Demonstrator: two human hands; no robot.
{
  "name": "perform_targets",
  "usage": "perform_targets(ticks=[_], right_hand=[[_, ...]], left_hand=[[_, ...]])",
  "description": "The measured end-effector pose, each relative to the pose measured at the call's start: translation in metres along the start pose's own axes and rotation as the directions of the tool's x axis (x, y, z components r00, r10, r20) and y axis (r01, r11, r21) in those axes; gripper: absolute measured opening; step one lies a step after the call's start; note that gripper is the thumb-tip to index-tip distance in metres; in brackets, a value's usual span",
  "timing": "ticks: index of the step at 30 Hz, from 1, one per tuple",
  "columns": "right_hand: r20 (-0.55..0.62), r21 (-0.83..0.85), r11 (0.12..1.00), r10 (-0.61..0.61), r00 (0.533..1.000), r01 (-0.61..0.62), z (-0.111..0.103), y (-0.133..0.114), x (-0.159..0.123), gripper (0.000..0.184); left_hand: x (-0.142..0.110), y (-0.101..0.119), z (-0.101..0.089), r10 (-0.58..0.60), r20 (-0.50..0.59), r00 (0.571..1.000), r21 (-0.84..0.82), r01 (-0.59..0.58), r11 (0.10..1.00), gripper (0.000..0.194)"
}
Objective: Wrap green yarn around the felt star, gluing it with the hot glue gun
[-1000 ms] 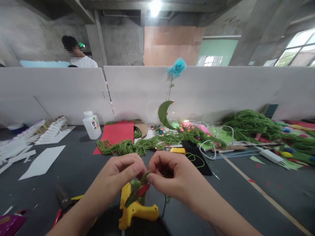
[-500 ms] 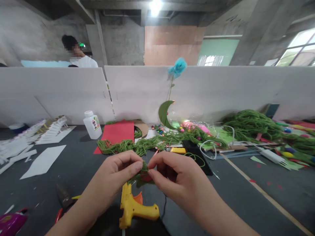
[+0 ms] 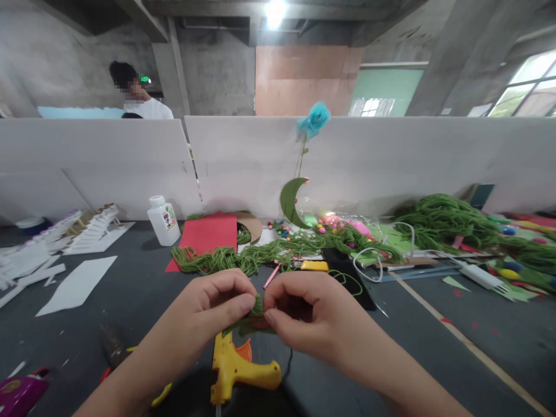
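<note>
My left hand [image 3: 212, 304] pinches a small piece of green yarn work [image 3: 257, 304] between thumb and fingertips. Close against its right side, the thumb and forefinger of my right hand [image 3: 315, 307] are pressed together; whatever they grip is largely hidden. Some red and dark green material shows just under the fingers, too covered to identify. Below the hands lies a yellow hot glue gun [image 3: 243, 370] with an orange trigger. Beyond them a long bundle of green yarn [image 3: 217, 259] stretches across the table, with a pink pencil [image 3: 271, 275] in front of it.
A white bottle [image 3: 164, 223] and red sheet [image 3: 208, 233] stand back left. A green moon with a blue flower [image 3: 314, 119] rises before the white partition [image 3: 243, 162]. Right are a yarn heap [image 3: 443, 223] and white charger [image 3: 483, 277]. A person [image 3: 145, 104] is beyond the partition.
Both hands have shifted slightly, the right one a little rightward and down. More of the pink pencil shows behind them. The green piece stays in the left fingers.
</note>
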State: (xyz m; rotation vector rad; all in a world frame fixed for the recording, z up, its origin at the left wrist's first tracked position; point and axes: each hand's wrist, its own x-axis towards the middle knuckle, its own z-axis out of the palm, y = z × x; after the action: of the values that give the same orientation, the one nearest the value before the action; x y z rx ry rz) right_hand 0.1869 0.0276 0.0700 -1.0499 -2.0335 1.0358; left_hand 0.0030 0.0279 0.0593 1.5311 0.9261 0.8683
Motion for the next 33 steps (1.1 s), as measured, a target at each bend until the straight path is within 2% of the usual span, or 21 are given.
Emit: perform_targets(ticks=[3, 5, 10, 14, 20, 23, 26, 30, 33], right_hand=[[0.068, 0.109, 0.993, 0.033, 0.997, -0.041, -0.001, 0.002, 0.001, 0.009], [0.075, 0.133, 0.99, 0.044, 0.996, -0.054, 0.0, 0.002, 0.001, 0.008], [0.028, 0.076, 0.994, 0.073, 0.997, -0.075, 0.006, 0.001, 0.003, 0.01], [0.04, 0.057, 0.996, 0.068, 0.997, -0.071, 0.006, 0.002, 0.003, 0.007], [0.172, 0.187, 0.98, 0.042, 0.984, -0.074, -0.006, 0.005, 0.002, 0.004], [0.233, 0.266, 0.963, -0.021, 0.972, -0.043, -0.008, 0.008, 0.002, 0.004], [0.22, 0.322, 0.947, -0.071, 0.973, -0.004, -0.007, 0.009, 0.002, 0.007], [0.153, 0.368, 0.929, -0.094, 0.984, 0.031, -0.005, 0.009, 0.004, 0.01], [0.145, 0.456, 0.89, -0.098, 0.985, 0.021, -0.003, 0.011, 0.007, 0.015]], left_hand=[[-0.001, 0.0, -0.001, -0.014, 0.062, 0.998, 0.0, 0.014, 1.0, 0.014], [-0.002, 0.002, -0.003, -0.012, 0.064, 0.998, 0.037, 0.01, 0.999, 0.012], [-0.005, 0.005, -0.004, -0.002, 0.02, 1.0, 0.162, -0.002, 0.987, 0.006], [-0.005, 0.006, -0.005, -0.009, -0.005, 1.0, 0.227, 0.01, 0.974, 0.012], [-0.005, 0.006, -0.009, 0.064, 0.146, 0.987, 0.192, -0.092, 0.977, 0.014], [-0.006, 0.003, -0.008, 0.097, 0.182, 0.978, 0.141, -0.124, 0.982, 0.011], [-0.004, -0.001, -0.005, 0.102, 0.196, 0.975, 0.032, -0.11, 0.993, 0.011], [0.0, -0.009, -0.001, 0.082, 0.165, 0.983, -0.194, -0.049, 0.98, 0.014], [0.001, -0.013, 0.002, 0.006, 0.122, 0.993, -0.329, 0.034, 0.944, 0.019]])
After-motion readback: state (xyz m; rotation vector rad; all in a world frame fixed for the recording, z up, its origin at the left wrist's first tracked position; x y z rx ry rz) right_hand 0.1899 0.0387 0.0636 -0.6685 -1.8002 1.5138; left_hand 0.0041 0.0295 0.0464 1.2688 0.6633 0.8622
